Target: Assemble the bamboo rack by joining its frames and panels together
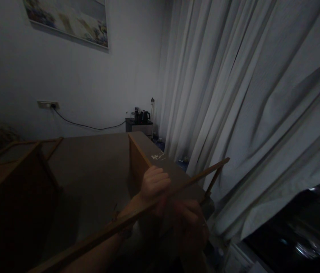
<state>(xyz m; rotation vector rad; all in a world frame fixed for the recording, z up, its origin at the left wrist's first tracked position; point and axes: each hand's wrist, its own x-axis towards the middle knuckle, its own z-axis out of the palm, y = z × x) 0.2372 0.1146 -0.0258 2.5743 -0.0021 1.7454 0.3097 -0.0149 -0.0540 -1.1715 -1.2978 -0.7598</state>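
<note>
A long wooden bar [131,219], part of a wooden frame, slants from the lower left up to the right, where a short crosspiece [213,182] joins its end. My left hand [154,184] is closed, knuckles up, just beyond the bar, with its forearm passing behind it. Its fingertips are turned away, so what they hold is hidden. My right hand [190,222] is on the near side of the bar, dim and blurred, its fingers curled in toward the left hand. Whatever is between them cannot be made out.
An upright wooden panel [138,156] is on the brown table [97,151], with small pale pieces [158,156] to its right. A wooden cabinet-like piece [14,178] occupies the left. White curtains [219,94] hang along the right; a black kettle [145,116] stands in the far corner.
</note>
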